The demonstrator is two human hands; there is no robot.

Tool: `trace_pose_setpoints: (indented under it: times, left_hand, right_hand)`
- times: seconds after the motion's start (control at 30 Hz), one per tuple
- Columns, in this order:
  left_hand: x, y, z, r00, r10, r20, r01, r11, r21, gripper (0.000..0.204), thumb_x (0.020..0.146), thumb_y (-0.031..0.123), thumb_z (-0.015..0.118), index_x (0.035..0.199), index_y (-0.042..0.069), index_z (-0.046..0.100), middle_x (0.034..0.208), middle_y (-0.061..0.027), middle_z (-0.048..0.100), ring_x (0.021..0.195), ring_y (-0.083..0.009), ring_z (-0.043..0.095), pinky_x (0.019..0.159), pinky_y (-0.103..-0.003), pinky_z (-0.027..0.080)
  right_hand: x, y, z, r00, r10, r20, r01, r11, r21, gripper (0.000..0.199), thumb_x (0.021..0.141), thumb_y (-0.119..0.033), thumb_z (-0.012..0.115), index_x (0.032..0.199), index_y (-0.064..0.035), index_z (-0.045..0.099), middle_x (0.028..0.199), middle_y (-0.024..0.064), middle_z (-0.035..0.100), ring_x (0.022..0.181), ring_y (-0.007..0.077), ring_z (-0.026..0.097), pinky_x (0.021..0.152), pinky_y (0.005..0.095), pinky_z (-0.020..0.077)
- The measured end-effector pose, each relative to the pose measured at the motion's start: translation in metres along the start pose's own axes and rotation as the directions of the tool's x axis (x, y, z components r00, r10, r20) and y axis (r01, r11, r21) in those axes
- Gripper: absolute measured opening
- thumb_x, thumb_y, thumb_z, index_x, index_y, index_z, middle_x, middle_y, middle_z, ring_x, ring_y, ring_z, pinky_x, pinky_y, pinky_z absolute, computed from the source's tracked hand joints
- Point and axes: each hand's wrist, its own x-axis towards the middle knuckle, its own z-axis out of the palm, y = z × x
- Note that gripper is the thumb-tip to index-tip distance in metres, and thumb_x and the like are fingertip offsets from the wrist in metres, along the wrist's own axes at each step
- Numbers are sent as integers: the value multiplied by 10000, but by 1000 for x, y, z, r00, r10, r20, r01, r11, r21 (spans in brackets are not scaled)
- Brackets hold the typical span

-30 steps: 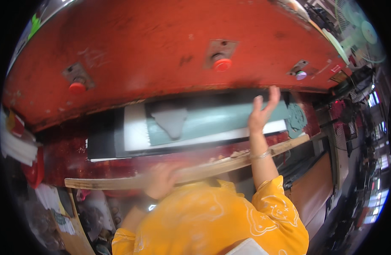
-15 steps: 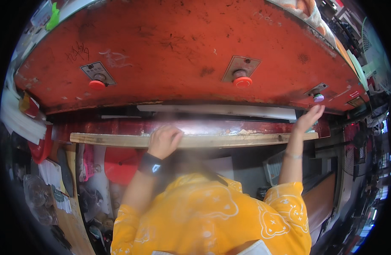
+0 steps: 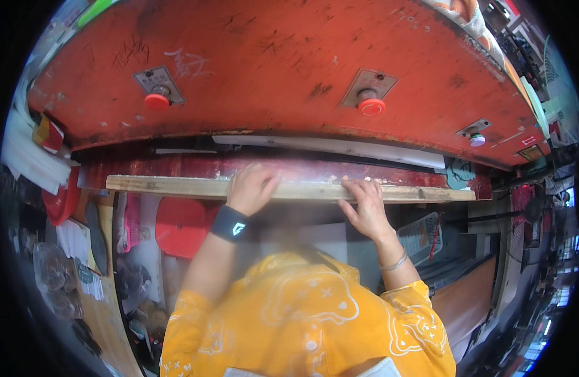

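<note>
My left hand [image 3: 252, 191], with a black band on its wrist, lies across the pale wooden strip [image 3: 176, 185] along the front edge of the dark red machine bed [image 3: 132, 166]. Its fingers reach onto the bed, slightly blurred, with the thumb apart. To the right, my right hand [image 3: 368, 210] rests its fingertips on the same strip, its thumb spread below the front edge. I see nothing held in either hand. A flat teal piece [image 3: 459, 174] lies at the bed's right end, away from both hands.
Above the bed stands an orange-red panel [image 3: 264, 81] with two red mushroom buttons [image 3: 157, 101] and a small pale button [image 3: 477, 140]. A white bar [image 3: 340, 147] runs under it. Below are a red stool [image 3: 179, 226] and a pale basket [image 3: 418, 239].
My right hand has come left and down from beside the pale button to the wooden strip. My left hand stays on the strip. The teal piece now shows more fully, and the view has shifted slightly.
</note>
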Motion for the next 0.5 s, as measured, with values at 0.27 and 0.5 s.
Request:
trace_pose_setpoints:
  times: [0.27, 0.5]
  left_hand:
    - [-22, 0, 4, 999, -42, 15, 41, 998, 50, 178, 810, 198, 639, 744, 36, 674, 734, -140, 582, 781, -328, 586, 706, -427, 461]
    - [-69, 23, -15, 947, -157, 279, 163, 987, -1, 183, 832, 216, 649, 844, 40, 700, 762, -124, 654, 750, -253, 651, 666, -350, 502]
  right_hand:
    - [-6, -19, -2, 984, 93, 153, -89, 995, -34, 364, 777, -191, 676, 1100, -38, 607, 1058, 187, 614, 1038, 362, 567, 949, 467, 400]
    - [23, -28, -37, 855, 46, 517, -311, 843, 438, 422, 809, -233, 685, 1149, 9, 624, 1095, 201, 656, 986, 367, 628, 869, 416, 503]
